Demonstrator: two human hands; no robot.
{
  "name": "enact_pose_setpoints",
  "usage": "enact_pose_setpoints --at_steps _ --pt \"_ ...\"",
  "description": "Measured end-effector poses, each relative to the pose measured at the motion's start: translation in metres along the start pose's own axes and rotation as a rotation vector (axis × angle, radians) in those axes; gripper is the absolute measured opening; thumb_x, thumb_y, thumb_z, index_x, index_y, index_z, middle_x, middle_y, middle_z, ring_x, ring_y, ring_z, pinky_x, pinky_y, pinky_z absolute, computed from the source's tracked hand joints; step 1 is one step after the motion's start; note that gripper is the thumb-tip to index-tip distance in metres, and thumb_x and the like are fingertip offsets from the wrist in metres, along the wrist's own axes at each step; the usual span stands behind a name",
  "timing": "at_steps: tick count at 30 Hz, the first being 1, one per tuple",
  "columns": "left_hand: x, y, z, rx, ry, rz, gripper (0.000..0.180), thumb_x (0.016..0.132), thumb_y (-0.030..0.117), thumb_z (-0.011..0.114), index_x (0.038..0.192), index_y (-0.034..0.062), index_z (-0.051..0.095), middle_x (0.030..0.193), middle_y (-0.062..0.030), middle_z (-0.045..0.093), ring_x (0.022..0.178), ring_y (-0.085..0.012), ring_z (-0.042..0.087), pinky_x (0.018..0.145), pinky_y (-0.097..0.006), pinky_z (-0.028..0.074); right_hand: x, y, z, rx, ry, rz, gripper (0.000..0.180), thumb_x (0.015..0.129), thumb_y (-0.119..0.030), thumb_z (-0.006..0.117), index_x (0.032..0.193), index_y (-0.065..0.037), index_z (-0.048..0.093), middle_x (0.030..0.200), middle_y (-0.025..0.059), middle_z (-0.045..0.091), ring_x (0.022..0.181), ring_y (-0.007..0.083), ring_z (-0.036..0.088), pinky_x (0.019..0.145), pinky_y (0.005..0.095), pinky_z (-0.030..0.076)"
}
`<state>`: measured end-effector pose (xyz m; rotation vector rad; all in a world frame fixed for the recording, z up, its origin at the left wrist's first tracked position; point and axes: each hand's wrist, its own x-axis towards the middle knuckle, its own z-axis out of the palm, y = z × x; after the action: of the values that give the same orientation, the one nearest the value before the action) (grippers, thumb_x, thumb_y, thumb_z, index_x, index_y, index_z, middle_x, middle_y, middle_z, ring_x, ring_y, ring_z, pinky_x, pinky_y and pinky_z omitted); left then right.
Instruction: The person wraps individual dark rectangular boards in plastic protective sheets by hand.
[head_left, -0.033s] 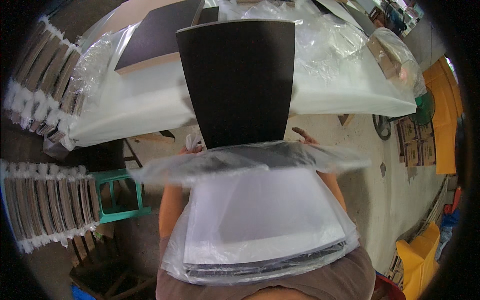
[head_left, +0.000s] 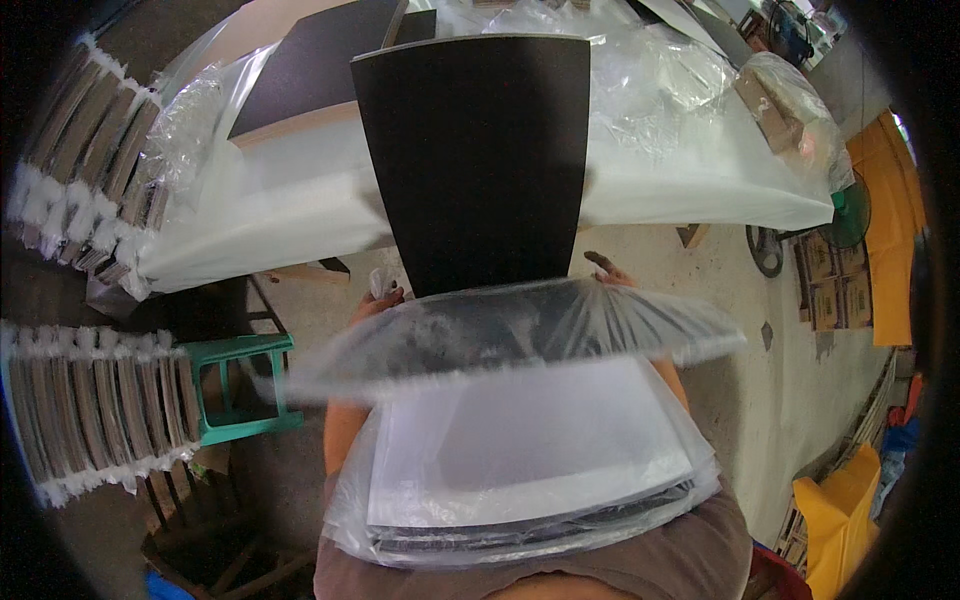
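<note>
A large black board (head_left: pixel 475 150) stands upright in front of me, its lower end inside the mouth of a clear plastic bag (head_left: pixel 500 335). My left hand (head_left: pixel 378 298) grips the bag's rim at the board's lower left corner. My right hand (head_left: pixel 608 268) grips the rim at the lower right corner. The bag spreads wide and looks blurred. Below it, on my lap, lies a stack of bagged white and dark boards (head_left: pixel 530 470). My forearms are mostly hidden under the bag.
A table under white sheeting (head_left: pixel 300 215) carries another black board (head_left: pixel 310 70) and crumpled plastic (head_left: pixel 660 90). Rows of bagged boards (head_left: pixel 90 420) stand at the left beside a green stool (head_left: pixel 240 385). A fan (head_left: pixel 845 215) and yellow bags (head_left: pixel 835 510) are at the right.
</note>
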<state>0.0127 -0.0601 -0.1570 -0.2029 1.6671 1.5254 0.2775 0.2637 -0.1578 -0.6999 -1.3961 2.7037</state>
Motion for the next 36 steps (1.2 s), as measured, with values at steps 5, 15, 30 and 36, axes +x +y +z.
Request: enact_pose_setpoints --at_steps 5,15,30,36 --pt "0.013 -0.025 -0.017 0.135 0.074 0.056 0.048 0.072 0.037 0.063 0.103 0.0030 0.049 0.086 -0.0085 0.056 0.080 -0.0203 0.054 0.071 -0.033 0.043 0.040 0.000 0.023 -0.521 0.301 0.092 0.052 0.073 -0.014 0.062 0.118 -0.003 0.038 0.094 0.0173 0.057 0.086 0.0216 0.056 0.076 0.0310 0.043" --pt "-0.058 0.050 0.010 0.319 -0.292 0.133 0.040 0.075 0.030 0.061 0.104 0.0047 0.053 0.093 -0.0037 0.056 0.082 -0.0137 0.052 0.071 -0.026 0.041 0.015 -0.031 0.048 -0.480 0.140 0.011 0.051 0.079 -0.017 0.057 0.121 -0.003 0.031 0.085 0.0166 0.058 0.080 0.0200 0.055 0.074 0.0293 0.042" --pt "-0.113 0.146 0.010 -0.355 -0.384 0.818 0.073 0.078 0.061 0.031 0.124 0.0047 0.028 0.097 -0.0115 0.047 0.046 -0.0079 0.031 0.035 -0.018 0.022 -0.001 -0.135 0.132 -1.077 -0.070 -0.323 0.027 0.068 -0.019 0.068 0.088 -0.005 0.057 0.077 0.0041 0.056 0.067 0.0120 0.050 0.063 0.0256 0.042" --pt "-0.156 0.189 0.093 -0.329 -0.410 0.764 0.051 0.085 0.046 0.037 0.108 0.0011 0.045 0.089 -0.0073 0.054 0.074 -0.0128 0.051 0.064 -0.026 0.042 0.013 -0.163 0.287 -0.558 -0.278 -0.885 0.038 0.069 -0.022 0.068 0.101 -0.008 0.052 0.084 -0.0010 0.051 0.079 0.0081 0.047 0.066 0.0224 0.039"
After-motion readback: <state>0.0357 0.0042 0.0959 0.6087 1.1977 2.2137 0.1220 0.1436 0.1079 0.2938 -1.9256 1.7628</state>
